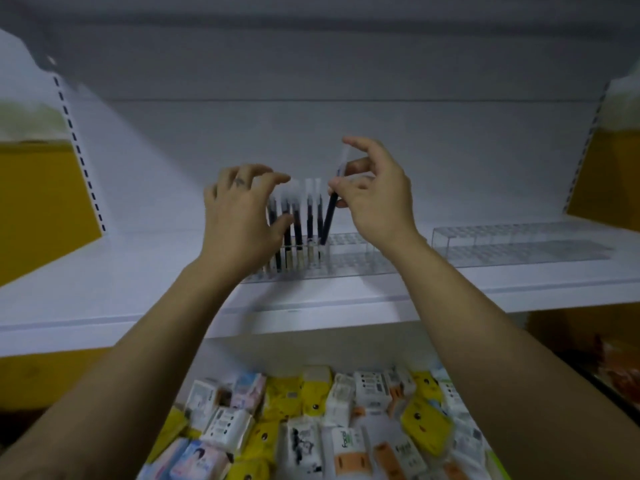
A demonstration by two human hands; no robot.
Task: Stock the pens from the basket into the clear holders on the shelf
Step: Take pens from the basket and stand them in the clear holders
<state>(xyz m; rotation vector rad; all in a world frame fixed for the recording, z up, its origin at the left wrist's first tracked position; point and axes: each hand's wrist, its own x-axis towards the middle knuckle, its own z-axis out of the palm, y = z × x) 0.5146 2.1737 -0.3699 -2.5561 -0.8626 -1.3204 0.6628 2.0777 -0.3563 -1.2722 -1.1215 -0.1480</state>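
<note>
My left hand point(242, 213) curls around the standing pens point(298, 223) at the left end of the clear holder point(349, 240) on the shelf point(104, 278), thumb across their barrels. Just right of them, my right hand point(375, 199) pinches a pen point(329, 216), tilted, its lower end in the holder.

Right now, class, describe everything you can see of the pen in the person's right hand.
The pen is slim, with a dark barrel and a pale, translucent-looking cap at its upper end, plastic by its look. It leans, top tilted right, beside the upright pens already stocked. The right hand pinches it near the cap, and its lower tip meets the top of the clear holder on the shelf; whether it has entered a slot is unclear.
</note>
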